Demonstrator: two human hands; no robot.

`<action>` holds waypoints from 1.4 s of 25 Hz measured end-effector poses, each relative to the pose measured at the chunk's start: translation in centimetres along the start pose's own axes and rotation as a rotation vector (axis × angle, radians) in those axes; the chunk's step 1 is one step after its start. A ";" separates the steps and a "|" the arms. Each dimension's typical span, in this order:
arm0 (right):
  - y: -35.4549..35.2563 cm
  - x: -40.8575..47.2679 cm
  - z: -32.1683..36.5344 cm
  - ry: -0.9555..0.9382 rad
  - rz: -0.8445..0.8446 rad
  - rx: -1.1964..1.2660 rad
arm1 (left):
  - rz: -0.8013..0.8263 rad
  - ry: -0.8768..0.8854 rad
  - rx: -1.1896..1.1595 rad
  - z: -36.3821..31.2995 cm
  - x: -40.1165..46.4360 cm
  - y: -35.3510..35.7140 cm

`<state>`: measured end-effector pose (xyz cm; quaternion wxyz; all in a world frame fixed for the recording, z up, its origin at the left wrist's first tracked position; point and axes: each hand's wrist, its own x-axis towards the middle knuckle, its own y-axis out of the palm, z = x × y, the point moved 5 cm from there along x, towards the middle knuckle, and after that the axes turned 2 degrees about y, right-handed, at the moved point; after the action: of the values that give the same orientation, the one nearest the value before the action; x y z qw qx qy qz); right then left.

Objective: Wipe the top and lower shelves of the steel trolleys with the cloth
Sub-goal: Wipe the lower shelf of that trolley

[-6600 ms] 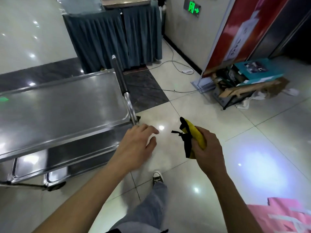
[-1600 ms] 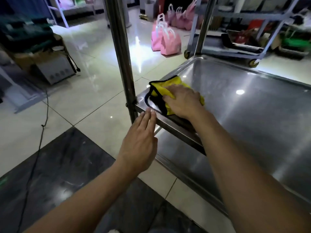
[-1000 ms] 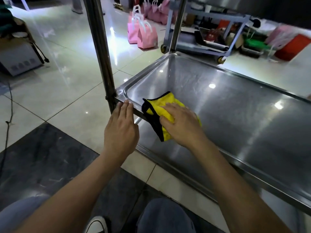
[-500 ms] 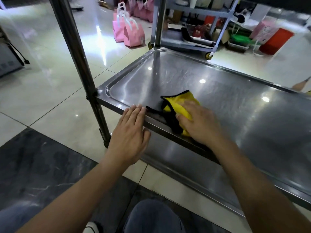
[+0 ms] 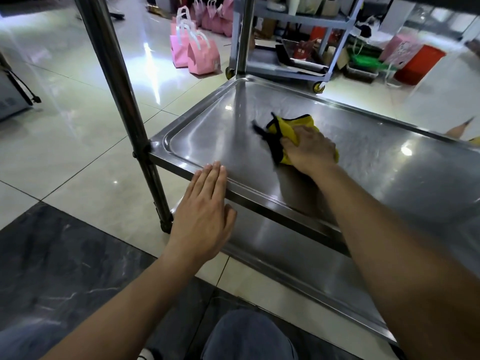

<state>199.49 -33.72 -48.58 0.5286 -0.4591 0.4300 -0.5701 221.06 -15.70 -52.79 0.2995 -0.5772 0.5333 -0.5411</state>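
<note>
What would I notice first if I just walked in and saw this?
Probably the bright yellow cloth under the right hand, pressed onto the middle of the shiny steel shelf. Next, the left hand lying flat with its fingertips on the shelf's near rim. Behind them, pink bags stand on the glossy floor.

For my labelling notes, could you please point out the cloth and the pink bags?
cloth (image 5: 293,124): head view, yellow part beyond the right hand.
pink bags (image 5: 200,57): head view, front of the nearest bag.

Glossy pale floor tiles (image 5: 78,131) meet dark marble (image 5: 65,276); pink bags (image 5: 200,55) beside a blue cart (image 5: 291,45).
</note>
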 end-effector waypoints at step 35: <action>-5.0 -19.5 -19.3 0.189 -0.115 0.022 | 0.054 0.321 -0.007 -14.7 -1.3 2.8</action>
<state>179.93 -13.83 -49.06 0.4571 -0.4214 0.4447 -0.6448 206.51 -11.78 -52.33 0.2228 -0.4696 0.5914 -0.6165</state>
